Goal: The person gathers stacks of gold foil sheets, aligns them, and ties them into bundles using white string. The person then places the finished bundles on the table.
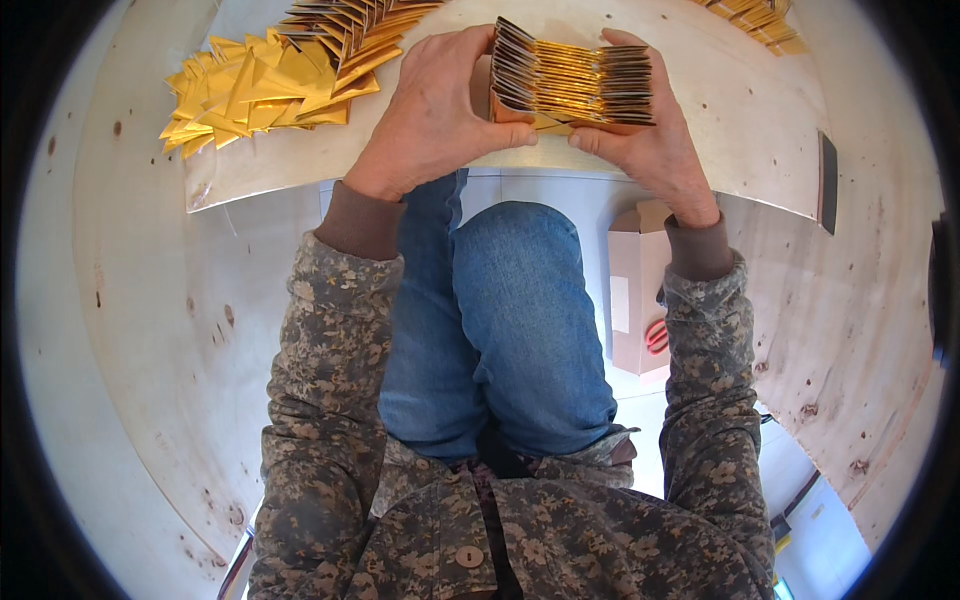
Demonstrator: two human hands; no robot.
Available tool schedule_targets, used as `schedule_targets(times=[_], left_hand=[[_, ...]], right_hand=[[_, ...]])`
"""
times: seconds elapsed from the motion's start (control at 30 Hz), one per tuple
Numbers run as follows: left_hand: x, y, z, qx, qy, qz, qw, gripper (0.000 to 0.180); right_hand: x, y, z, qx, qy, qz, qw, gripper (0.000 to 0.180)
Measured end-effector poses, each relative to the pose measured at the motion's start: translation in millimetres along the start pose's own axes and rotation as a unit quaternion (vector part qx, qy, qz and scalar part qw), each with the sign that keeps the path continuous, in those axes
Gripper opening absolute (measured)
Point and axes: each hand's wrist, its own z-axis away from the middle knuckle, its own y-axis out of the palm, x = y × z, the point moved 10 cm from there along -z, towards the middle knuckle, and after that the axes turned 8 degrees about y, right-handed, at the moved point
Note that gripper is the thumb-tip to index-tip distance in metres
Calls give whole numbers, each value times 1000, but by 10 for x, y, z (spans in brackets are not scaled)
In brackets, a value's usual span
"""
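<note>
Between my two hands is a stack of gold foil packets (pixel 570 80), pressed together side by side with their dark edges showing. My left hand (pixel 432 105) grips the stack's left end, its thumb along the near side. At the other end my right hand (pixel 655 140) closes round it, thumb also on the near side; most of its fingers are hidden behind the packets. The stack is held at the near part of the wooden table (pixel 400 150).
Loose gold packets (pixel 255 90) lie heaped at the table's left, beside a fanned row of packets (pixel 350 35). More packets (pixel 755 20) are at the far right. Below the table stands a cardboard box (pixel 638 290) with red-handled scissors (pixel 656 338) by it.
</note>
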Motion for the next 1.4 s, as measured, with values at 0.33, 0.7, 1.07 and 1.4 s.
schedule_targets(times=[0.33, 0.7, 1.07, 1.4], left_hand=[[13, 10, 25, -14, 6, -29, 999, 80], [-211, -185, 121, -18, -80, 187, 979, 73], [-929, -566, 328, 54, -193, 338, 920, 52], [-1132, -688, 650, 152, -265, 263, 915, 86]], right_hand=[[-90, 14, 11, -30, -17, 64, 997, 68], [231, -33, 239, 39, 111, -123, 985, 74], [917, -90, 696, 38, 198, -297, 934, 56], [1216, 89, 1153, 46, 335, -430, 837, 38]])
